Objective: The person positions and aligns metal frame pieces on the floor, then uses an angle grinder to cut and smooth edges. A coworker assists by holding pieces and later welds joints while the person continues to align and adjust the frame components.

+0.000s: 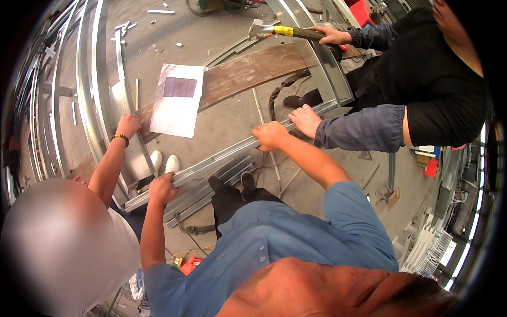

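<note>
A long silvery metal channel (216,158) runs across in front of me, forming the near side of a metal frame. My left hand (162,190) is closed around it toward its left end. Further right, my right hand (270,136) grips the same channel, fingers curled over its far edge. Just beyond my right hand, a co-worker's hand (305,121) rests on the channel near the frame's corner. That person's other hand (334,36) holds a hammer (283,31) with yellow wrapping. On the left, another co-worker's hand (128,126), with a beaded bracelet, touches the frame's left side.
Inside the frame, a white sheet (158,119) with a dark rectangle lies across a brown wooden plank (248,68). More metal channels (203,187) lie near my feet. Long metal profiles (83,90) stretch along the left. A black cable (273,100) and offcuts (124,26) lie on the floor.
</note>
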The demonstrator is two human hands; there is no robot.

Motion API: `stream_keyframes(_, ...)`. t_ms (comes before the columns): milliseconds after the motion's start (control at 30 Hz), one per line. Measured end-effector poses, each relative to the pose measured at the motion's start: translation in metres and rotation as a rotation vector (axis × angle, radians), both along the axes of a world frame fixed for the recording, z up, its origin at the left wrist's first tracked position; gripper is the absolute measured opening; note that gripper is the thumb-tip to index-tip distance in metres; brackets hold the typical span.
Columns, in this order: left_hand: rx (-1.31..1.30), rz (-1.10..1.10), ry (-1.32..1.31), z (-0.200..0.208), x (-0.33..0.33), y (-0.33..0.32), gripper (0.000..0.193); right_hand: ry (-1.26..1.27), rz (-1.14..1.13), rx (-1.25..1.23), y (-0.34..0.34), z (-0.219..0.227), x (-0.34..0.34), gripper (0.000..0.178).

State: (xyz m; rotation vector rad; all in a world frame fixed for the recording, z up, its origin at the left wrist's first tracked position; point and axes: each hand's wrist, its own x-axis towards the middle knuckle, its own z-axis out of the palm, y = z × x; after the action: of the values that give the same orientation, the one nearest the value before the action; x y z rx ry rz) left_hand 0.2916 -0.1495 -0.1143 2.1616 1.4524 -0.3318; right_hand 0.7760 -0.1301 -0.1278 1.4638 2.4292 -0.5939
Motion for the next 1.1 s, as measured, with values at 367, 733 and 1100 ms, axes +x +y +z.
stream_keyframes(367,0.013,0.013,0.010,0.002,0.000,-0.001,0.047,0.006,-0.010,0.019,0.001,-0.002,0.000,0.038)
stream_keyframes(733,-0.020,0.014,0.013,0.005,0.004,0.002,0.046,-0.001,-0.013,0.027,-0.002,-0.006,0.003,0.037)
stream_keyframes(1100,-0.005,0.022,-0.009,-0.007,-0.005,-0.001,0.043,0.001,-0.033,-0.002,0.000,0.001,-0.003,0.041)
